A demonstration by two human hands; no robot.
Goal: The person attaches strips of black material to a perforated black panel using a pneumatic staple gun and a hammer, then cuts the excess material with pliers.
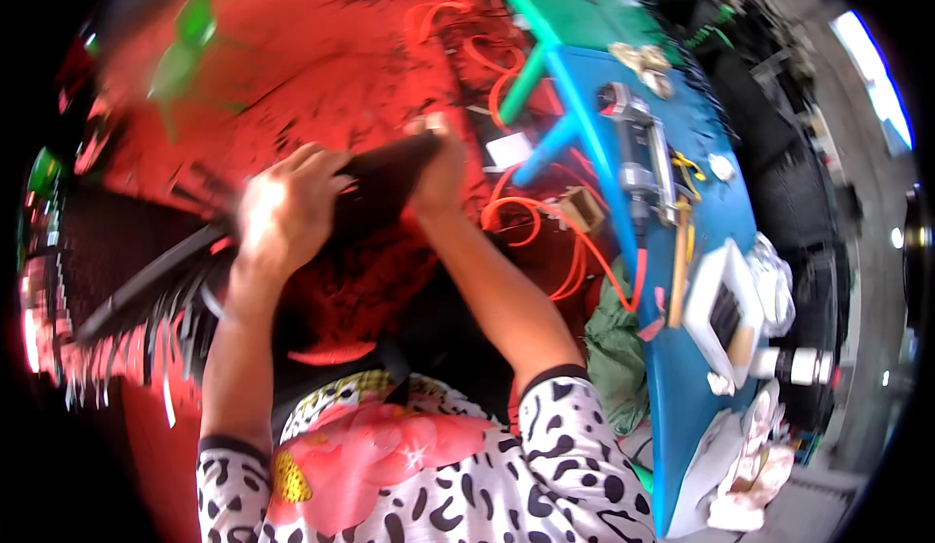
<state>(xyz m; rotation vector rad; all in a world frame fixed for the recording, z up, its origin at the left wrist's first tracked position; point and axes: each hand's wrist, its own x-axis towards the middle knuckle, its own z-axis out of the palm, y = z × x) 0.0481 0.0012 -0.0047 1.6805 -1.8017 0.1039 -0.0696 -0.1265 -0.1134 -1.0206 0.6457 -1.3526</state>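
Note:
Both my hands grip a dark, flat piece [375,185], blurred by motion, held in front of me over the red floor. My left hand [287,207] closes round its left end, my right hand [438,168] round its upper right end. I cannot make out what the piece is made of. By my left wrist, a long black strip [156,280] slants down to the left, and whether it joins the held piece cannot be told. Black scraps lie scattered on the red floor [292,66] beyond my hands.
To my right stands a blue stool or table [687,280] bearing a grey and black air tool [635,149], a hammer [682,251] and a white box [716,299]. An orange hose [584,236] coils beside it. A green table [604,17] stands farther off, and a green stool [185,51] at far left.

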